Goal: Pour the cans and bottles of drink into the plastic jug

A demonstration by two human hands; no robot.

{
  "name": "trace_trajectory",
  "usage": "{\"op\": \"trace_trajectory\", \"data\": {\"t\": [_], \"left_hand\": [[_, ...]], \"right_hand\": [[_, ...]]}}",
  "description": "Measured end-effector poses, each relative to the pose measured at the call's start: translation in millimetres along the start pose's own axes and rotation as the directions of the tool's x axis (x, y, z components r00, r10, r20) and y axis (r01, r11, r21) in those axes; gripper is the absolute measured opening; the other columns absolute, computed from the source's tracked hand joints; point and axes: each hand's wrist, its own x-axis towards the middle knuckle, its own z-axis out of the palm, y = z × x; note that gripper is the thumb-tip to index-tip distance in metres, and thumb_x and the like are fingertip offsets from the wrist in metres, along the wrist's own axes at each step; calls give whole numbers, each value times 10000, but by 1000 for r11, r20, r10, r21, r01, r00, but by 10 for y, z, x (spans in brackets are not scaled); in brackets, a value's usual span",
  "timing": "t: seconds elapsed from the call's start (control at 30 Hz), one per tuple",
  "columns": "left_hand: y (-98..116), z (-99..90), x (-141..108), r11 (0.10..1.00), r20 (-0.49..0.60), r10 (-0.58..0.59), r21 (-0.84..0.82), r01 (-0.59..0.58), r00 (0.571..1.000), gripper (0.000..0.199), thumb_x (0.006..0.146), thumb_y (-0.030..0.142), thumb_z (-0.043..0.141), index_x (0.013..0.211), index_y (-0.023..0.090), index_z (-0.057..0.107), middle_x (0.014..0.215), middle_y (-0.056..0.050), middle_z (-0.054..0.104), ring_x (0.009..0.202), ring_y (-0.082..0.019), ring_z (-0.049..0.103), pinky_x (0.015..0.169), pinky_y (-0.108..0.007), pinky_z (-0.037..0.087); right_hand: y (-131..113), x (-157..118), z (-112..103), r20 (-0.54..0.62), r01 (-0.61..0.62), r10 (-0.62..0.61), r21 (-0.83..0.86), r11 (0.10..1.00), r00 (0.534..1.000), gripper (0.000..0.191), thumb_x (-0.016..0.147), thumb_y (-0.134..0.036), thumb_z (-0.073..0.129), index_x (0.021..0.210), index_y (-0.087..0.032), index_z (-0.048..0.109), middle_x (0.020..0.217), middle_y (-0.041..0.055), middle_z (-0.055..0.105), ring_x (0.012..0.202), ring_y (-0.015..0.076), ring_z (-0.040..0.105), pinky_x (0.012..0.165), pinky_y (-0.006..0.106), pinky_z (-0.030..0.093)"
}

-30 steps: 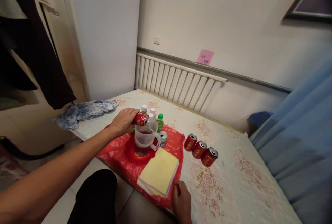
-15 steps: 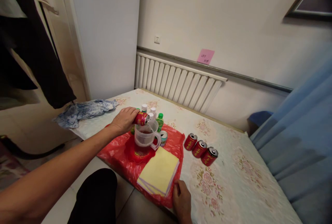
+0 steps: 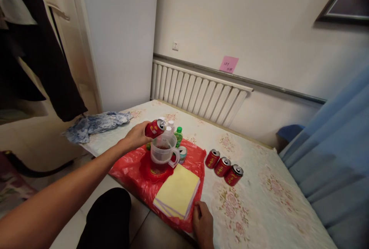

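Evidently, the left hand has its fingers wrapped around a red metal drinks can with yellow lettering, tipped with its opened top turned away from the palm. Just below it stands a clear plastic measuring jug with a handle, partly filled with dark liquid, probably set there so that anything leaving the can falls inside. A red scalloped plate sits under the jug, perhaps to catch drips, on a red plastic sheet that likely shields the table.

The right hand rests loosely curled at the table edge, beside a yellow folded cloth stack; whether it pinches anything, I cannot tell. Beyond it, three upright red cans form a row, seemingly kept apart from the jug.

Under everything spreads a pale floral tablecloth. Ahead of both hands is a white ribbed radiator; a blue curtain hangs far to the right hand's right.
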Motion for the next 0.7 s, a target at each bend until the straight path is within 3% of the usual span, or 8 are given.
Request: {"op": "trace_trajectory", "data": {"t": [0.23, 0.47, 0.57, 0.7], "left_hand": [[265, 5, -271, 922, 88, -177, -334, 196, 980, 695, 590, 289, 742, 1245, 181, 536, 1036, -50, 712, 903, -263, 679, 721, -334, 539], [502, 136, -437, 642, 172, -79, -745, 182, 982, 625, 591, 338, 765, 1163, 161, 586, 1140, -92, 710, 1065, -312, 658, 879, -430, 538], [574, 222, -507, 540, 200, -77, -815, 210, 977, 622, 558, 321, 797, 1124, 154, 603, 1132, -98, 713, 1059, -313, 661, 914, -438, 518], [640, 382, -617, 483, 247, -25, -845, 228, 969, 620, 589, 333, 794, 1155, 166, 603, 1134, -98, 709, 1052, -303, 662, 907, -421, 519]], "right_hand": [[-6, 0, -13, -1, -11, 12, 29, 1000, 1000, 223, 904, -229, 446, 842, -208, 659, 803, 60, 694, 737, 205, 655, 684, 276, 502], [-14, 2, -22, -3, -19, 20, 62, 998, 1000, 202, 888, -217, 463, 809, -210, 648, 763, 40, 675, 702, 193, 638, 660, 258, 474], [-45, 12, -38, -4, -39, 40, 95, 995, 999, 193, 872, -212, 472, 791, -209, 648, 755, 34, 673, 699, 188, 632, 659, 253, 466], [-105, 79, -89, 0, -125, 127, 206, 971, 992, 162, 815, -233, 503, 750, -201, 648, 696, 17, 655, 651, 182, 609, 623, 251, 466]]}}
